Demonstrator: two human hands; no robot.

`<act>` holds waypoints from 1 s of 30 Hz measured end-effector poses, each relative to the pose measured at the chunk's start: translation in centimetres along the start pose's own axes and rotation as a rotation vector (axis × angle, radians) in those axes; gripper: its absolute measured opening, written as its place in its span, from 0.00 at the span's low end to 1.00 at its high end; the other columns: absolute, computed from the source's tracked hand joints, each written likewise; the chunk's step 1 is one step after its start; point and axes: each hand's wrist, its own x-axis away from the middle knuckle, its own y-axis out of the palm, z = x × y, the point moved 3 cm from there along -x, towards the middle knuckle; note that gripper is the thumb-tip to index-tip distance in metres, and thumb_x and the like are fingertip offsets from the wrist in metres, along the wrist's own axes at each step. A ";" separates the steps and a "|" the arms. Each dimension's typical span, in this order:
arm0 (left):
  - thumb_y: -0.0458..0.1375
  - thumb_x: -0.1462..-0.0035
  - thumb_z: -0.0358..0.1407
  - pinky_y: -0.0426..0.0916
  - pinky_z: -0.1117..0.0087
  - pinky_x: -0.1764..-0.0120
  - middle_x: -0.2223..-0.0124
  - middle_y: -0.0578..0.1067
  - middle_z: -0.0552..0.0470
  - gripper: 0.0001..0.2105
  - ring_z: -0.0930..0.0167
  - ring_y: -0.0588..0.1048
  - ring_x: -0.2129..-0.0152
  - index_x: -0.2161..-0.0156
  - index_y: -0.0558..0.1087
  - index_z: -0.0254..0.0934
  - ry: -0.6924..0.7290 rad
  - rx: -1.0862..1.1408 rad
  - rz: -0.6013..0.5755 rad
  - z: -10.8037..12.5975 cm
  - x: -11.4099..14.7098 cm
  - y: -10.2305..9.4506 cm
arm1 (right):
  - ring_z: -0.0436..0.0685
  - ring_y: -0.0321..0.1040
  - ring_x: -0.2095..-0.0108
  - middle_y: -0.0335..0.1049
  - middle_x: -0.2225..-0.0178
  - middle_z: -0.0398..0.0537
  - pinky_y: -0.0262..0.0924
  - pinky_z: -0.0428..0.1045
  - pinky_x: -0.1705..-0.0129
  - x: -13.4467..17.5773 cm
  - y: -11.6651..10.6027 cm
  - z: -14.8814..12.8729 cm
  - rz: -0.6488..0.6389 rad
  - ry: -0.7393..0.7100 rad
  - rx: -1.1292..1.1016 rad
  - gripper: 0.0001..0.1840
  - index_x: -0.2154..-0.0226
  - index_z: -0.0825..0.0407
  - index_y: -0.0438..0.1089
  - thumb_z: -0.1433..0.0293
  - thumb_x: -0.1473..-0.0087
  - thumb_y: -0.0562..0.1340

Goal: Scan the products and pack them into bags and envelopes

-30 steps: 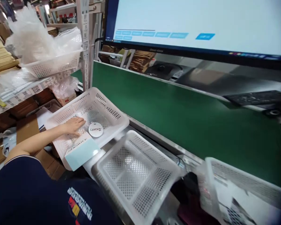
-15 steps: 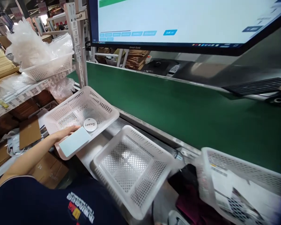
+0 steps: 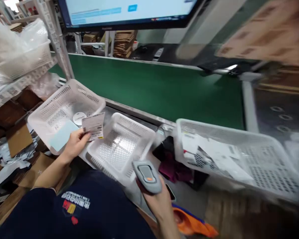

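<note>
My left hand (image 3: 77,142) pinches a printed paper slip (image 3: 93,126) with a barcode, held over the near edge of the left white basket (image 3: 43,109). In that basket lie a pale blue box (image 3: 64,135) and a round white item (image 3: 79,118) with dark lettering. My right hand (image 3: 156,196) is wrapped round a grey handheld barcode scanner (image 3: 147,176), close to the near corner of the middle white basket (image 3: 137,132). No item shows inside the middle basket.
Papers and packets (image 3: 214,149) fill part of the right basket (image 3: 264,142). Behind the baskets runs a green conveyor belt (image 3: 149,86), with a monitor (image 3: 129,16) above. Dark red cloth (image 3: 173,169) and an orange item (image 3: 191,222) lie at the right.
My left hand has let go of the pale blue box and now holds the paper slip. My right hand has come into view with the scanner. The view has swung right.
</note>
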 end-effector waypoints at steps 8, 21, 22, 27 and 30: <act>0.58 0.38 0.31 0.85 0.51 0.47 0.60 0.85 0.43 0.04 0.58 0.88 0.59 0.61 0.76 0.36 -0.478 -0.059 -0.209 -9.4 -2.1 15.5 | 0.62 0.75 0.58 0.72 0.56 0.52 0.62 0.52 0.58 -0.9 1.7 -5.7 -0.293 -0.049 0.347 0.13 0.56 0.50 0.70 0.71 0.46 0.63; 0.69 0.38 0.61 0.62 0.35 0.26 0.31 0.77 0.30 0.39 0.39 0.72 0.31 0.31 0.76 0.37 0.161 -0.993 0.319 2.6 2.4 -8.2 | 0.65 0.80 0.54 0.73 0.53 0.55 0.77 0.56 0.52 -1.5 -0.1 -1.4 -0.280 -0.228 0.072 0.17 0.49 0.52 0.73 0.67 0.40 0.63; 0.70 0.40 0.62 0.68 0.40 0.29 0.35 0.80 0.33 0.39 0.42 0.77 0.35 0.33 0.77 0.38 0.163 -0.962 0.339 3.6 2.8 -9.6 | 0.63 0.80 0.56 0.73 0.54 0.54 0.77 0.54 0.53 -2.1 -0.6 -2.4 -0.278 -0.270 0.041 0.17 0.49 0.52 0.73 0.66 0.40 0.63; 0.75 0.44 0.61 0.81 0.53 0.44 0.39 0.81 0.39 0.40 0.52 0.82 0.44 0.34 0.77 0.39 0.406 -0.661 0.608 8.7 5.3 -10.5 | 0.59 0.79 0.59 0.74 0.55 0.53 0.76 0.48 0.58 -3.3 -4.2 -9.1 -0.324 -0.508 -0.003 0.14 0.52 0.48 0.75 0.72 0.40 0.61; 0.76 0.45 0.61 0.82 0.57 0.47 0.39 0.80 0.39 0.40 0.53 0.81 0.43 0.35 0.77 0.40 0.446 -0.496 0.558 9.2 4.7 -7.6 | 0.61 0.80 0.56 0.73 0.50 0.55 0.76 0.49 0.59 -2.6 -5.4 -12.3 -0.331 -0.632 0.061 0.25 0.42 0.48 0.73 0.74 0.42 0.61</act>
